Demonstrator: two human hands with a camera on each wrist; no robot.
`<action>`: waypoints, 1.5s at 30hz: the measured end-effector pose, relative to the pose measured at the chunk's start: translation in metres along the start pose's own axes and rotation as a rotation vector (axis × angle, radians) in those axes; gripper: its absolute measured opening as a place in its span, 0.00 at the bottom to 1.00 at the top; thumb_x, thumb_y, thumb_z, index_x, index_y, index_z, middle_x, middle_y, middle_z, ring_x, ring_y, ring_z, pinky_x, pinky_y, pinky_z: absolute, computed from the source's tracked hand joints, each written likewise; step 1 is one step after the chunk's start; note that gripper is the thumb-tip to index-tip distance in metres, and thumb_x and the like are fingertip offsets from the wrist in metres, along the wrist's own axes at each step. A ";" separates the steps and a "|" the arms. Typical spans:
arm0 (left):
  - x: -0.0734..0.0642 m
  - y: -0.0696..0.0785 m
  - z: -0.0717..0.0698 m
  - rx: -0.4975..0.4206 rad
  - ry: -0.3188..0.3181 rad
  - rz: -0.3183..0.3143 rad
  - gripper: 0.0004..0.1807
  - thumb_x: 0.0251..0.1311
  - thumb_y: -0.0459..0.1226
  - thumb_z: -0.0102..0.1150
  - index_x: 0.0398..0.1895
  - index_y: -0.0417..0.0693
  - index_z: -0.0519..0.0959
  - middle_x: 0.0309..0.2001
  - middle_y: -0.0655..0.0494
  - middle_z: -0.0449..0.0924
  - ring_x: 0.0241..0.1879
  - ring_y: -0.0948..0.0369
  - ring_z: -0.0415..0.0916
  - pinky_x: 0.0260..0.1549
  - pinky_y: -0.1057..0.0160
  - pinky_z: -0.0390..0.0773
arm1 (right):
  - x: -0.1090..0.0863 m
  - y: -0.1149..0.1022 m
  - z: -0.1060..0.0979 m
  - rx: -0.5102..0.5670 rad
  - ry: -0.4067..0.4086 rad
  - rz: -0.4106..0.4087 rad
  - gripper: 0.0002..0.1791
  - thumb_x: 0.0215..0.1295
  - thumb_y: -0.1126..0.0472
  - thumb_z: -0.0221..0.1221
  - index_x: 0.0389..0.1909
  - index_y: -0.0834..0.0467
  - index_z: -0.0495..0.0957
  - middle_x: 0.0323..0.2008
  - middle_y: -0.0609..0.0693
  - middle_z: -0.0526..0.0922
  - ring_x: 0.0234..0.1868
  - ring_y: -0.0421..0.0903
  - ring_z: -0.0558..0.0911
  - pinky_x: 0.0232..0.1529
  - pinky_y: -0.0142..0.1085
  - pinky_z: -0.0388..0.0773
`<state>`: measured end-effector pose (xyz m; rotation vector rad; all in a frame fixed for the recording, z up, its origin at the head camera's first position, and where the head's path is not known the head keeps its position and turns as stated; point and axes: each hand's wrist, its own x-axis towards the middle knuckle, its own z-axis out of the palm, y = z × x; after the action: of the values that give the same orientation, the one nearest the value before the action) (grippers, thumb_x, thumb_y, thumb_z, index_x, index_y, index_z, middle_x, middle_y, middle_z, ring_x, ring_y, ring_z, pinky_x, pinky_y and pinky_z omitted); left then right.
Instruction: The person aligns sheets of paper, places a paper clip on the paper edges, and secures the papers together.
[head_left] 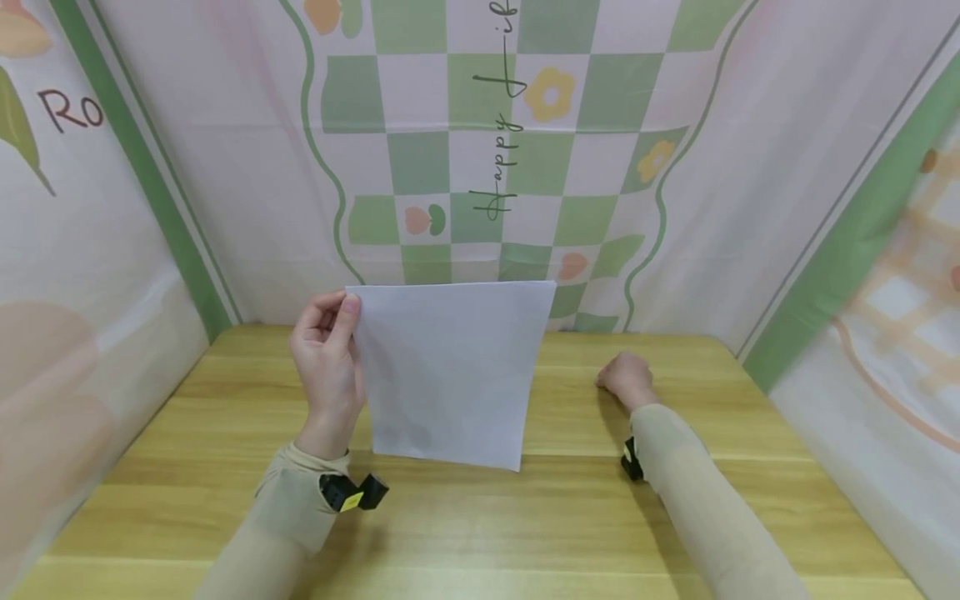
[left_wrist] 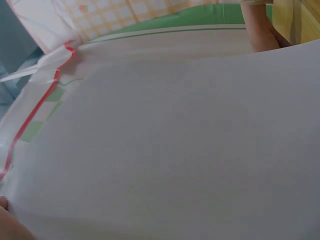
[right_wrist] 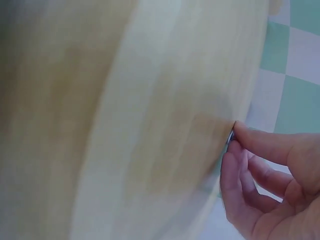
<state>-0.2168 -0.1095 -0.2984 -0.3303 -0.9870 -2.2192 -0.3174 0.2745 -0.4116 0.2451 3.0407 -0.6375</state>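
White paper [head_left: 453, 375] stands upright above the table, facing me. My left hand [head_left: 327, 358] pinches its upper left corner between thumb and fingers. In the left wrist view the paper [left_wrist: 170, 145] fills most of the picture, and only a bit of the left hand [left_wrist: 14, 222] shows at the lower left. Off to the right, apart from the paper, is my right hand [head_left: 628, 379] near the table's far side. In the right wrist view the right hand [right_wrist: 270, 185] pinches a small, thin, dark shiny piece [right_wrist: 230, 134] between thumb and fingertip; its kind cannot be made out.
Beneath both arms lies a wood-grain table [head_left: 465, 533]. A cloth backdrop [head_left: 420, 158] with green checks and flowers hangs behind it, with more printed cloth [head_left: 112, 275] at the left and right sides. Each sleeve carries a small black wrist camera [head_left: 341, 492].
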 end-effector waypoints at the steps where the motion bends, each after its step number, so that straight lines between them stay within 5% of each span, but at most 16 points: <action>1: 0.000 0.000 0.000 0.001 0.001 0.000 0.03 0.54 0.28 0.64 0.29 0.39 0.79 0.30 0.52 0.76 0.31 0.62 0.71 0.33 0.73 0.75 | 0.000 0.000 0.000 0.001 -0.002 0.005 0.12 0.56 0.61 0.62 0.32 0.68 0.83 0.40 0.65 0.84 0.45 0.64 0.78 0.53 0.56 0.71; 16: 0.000 0.000 0.000 0.013 -0.008 -0.006 0.02 0.55 0.28 0.63 0.29 0.41 0.80 0.32 0.52 0.76 0.33 0.62 0.72 0.35 0.73 0.76 | 0.004 -0.001 0.000 0.003 -0.086 0.054 0.17 0.57 0.60 0.59 0.36 0.73 0.77 0.45 0.72 0.78 0.45 0.63 0.76 0.52 0.53 0.74; 22: 0.000 -0.001 -0.001 0.015 -0.012 -0.002 0.02 0.55 0.28 0.63 0.30 0.40 0.79 0.32 0.52 0.76 0.32 0.62 0.71 0.35 0.73 0.75 | 0.005 0.006 -0.002 0.049 -0.113 0.036 0.11 0.54 0.60 0.58 0.20 0.64 0.77 0.19 0.54 0.77 0.22 0.46 0.71 0.29 0.37 0.73; 25: 0.000 -0.001 -0.001 0.010 -0.011 0.001 0.02 0.56 0.27 0.62 0.29 0.41 0.79 0.32 0.52 0.76 0.32 0.62 0.71 0.35 0.74 0.75 | 0.005 0.009 -0.004 0.136 -0.151 0.061 0.11 0.55 0.60 0.59 0.20 0.63 0.79 0.12 0.46 0.72 0.16 0.40 0.68 0.24 0.32 0.68; 33: 0.000 -0.002 -0.001 -0.004 0.002 0.000 0.03 0.54 0.27 0.63 0.29 0.41 0.79 0.31 0.52 0.76 0.32 0.62 0.72 0.34 0.74 0.76 | -0.002 0.014 -0.008 0.396 -0.207 0.091 0.16 0.61 0.63 0.59 0.44 0.71 0.78 0.29 0.50 0.83 0.28 0.40 0.77 0.33 0.31 0.77; 38: 0.001 -0.001 -0.001 0.001 0.002 0.000 0.03 0.54 0.28 0.64 0.30 0.40 0.79 0.31 0.52 0.76 0.32 0.62 0.72 0.35 0.73 0.76 | -0.003 0.017 -0.009 0.513 -0.219 0.102 0.15 0.63 0.66 0.57 0.47 0.73 0.75 0.33 0.50 0.81 0.30 0.39 0.78 0.35 0.30 0.78; 45: 0.001 -0.001 -0.001 -0.003 0.003 -0.003 0.03 0.54 0.28 0.64 0.30 0.40 0.79 0.31 0.52 0.76 0.32 0.62 0.72 0.34 0.73 0.76 | -0.003 0.020 -0.010 0.523 -0.225 0.109 0.13 0.63 0.68 0.56 0.45 0.73 0.74 0.33 0.50 0.80 0.29 0.37 0.77 0.34 0.28 0.79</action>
<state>-0.2182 -0.1109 -0.2990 -0.3273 -0.9837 -2.2233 -0.3108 0.2963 -0.4107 0.3184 2.5748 -1.3384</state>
